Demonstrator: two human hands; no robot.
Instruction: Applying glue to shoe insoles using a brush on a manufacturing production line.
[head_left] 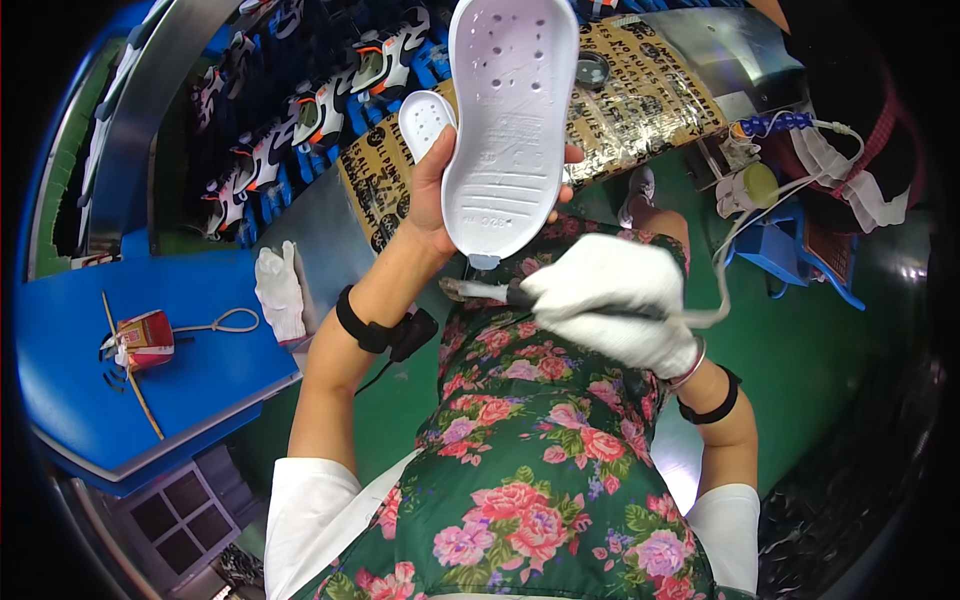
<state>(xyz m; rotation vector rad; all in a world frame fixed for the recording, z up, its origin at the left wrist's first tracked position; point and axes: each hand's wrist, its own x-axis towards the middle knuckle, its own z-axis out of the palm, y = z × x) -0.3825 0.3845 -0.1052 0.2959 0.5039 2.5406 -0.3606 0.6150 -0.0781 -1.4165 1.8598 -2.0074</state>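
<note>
My bare left hand (434,195) grips a white shoe sole (508,130) from underneath, its inner face with small holes and ridges turned up. A grey tab shows at the sole's lower end. Close by its left side, at my thumb, is a smaller white perforated piece (425,118); whether I hold it too is unclear. In a white knit glove, my right hand (610,295) is closed round the dark handle of a brush (475,289). The brush tip points left, just below the sole's lower end. A thin pale hose (722,270) runs up to this hand.
A bench covered in printed tan tape (655,100) lies ahead, with a small round dark dish (592,70). Shoes (322,110) fill the rack at far left. On the blue table (70,330) are a red box (146,340) and white glove (280,290). A blue stool (780,250) stands right.
</note>
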